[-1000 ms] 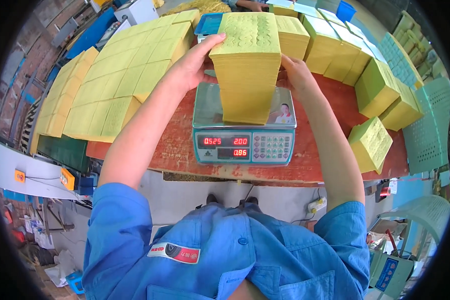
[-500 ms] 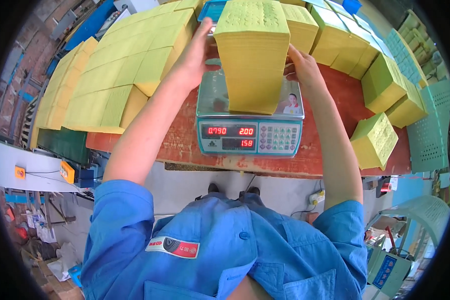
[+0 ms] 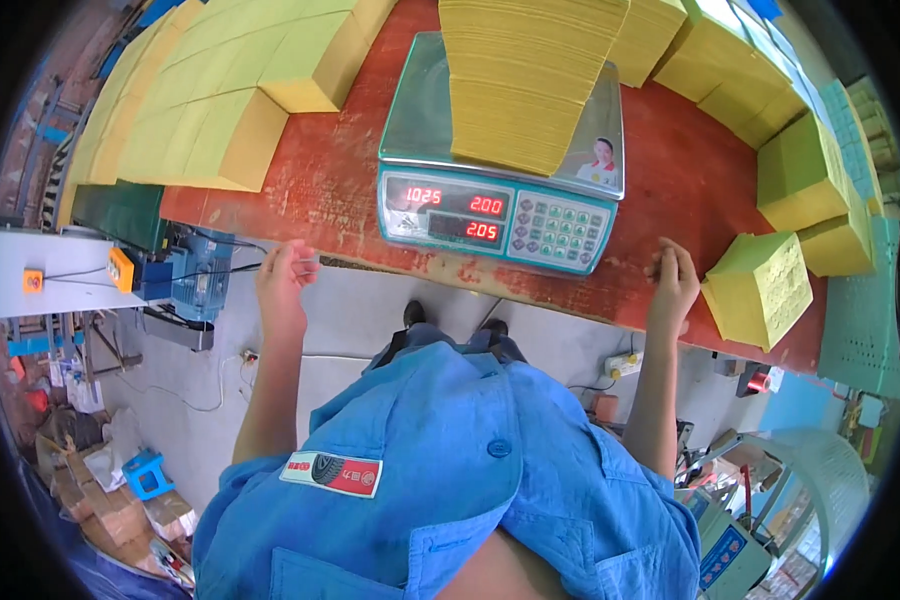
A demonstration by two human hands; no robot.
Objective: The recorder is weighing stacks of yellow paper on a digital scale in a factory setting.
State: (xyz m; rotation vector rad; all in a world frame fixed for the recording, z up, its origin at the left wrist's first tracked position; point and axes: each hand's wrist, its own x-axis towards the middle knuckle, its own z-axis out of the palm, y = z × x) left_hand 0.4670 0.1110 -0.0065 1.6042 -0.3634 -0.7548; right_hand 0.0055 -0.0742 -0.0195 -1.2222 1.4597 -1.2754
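A tall stack of yellow paper (image 3: 520,90) stands on the metal pan of a teal-edged digital scale (image 3: 500,215), its top cut off by the upper edge of the view. Red digits glow on the scale's display. My left hand (image 3: 288,272) hangs off the table's front edge, left of the scale, its loosely bent fingers apart and empty. On the other side, my right hand (image 3: 676,278) is over the table's front edge, fingers half curled with nothing in them. Nearest to it is a single yellow paper block (image 3: 755,290) on the right.
Rows of yellow paper stacks (image 3: 220,140) cover the left of the red table (image 3: 320,190). More stacks (image 3: 805,170) line the back and right, beside a green perforated panel (image 3: 860,300). A motor (image 3: 200,275) and cables sit below left; a power strip (image 3: 625,365) lies on the floor.
Both hands have let go of the paper stack and drawn back toward me, down to the table's front edge. The stack now stands alone on the scale, and its display reads differently.
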